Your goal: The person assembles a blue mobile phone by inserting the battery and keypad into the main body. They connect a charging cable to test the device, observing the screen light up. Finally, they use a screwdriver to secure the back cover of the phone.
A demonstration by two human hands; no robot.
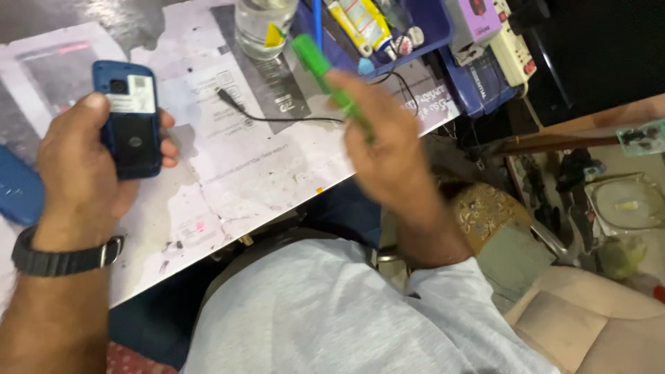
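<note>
Gripping one blue phone (pixel 130 121) left hand (pixel 76 166), one green tool (pixel 322 69) right hand (pixel 388 149).

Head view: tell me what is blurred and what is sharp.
Head view: the right hand and its green tool are smeared by motion blur; the left hand and blue phone are fairly sharp; glare sits on the clear jar.

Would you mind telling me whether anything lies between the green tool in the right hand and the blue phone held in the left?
Nothing visible does. Between the green tool and the blue phone lies only paper-covered table.
</note>
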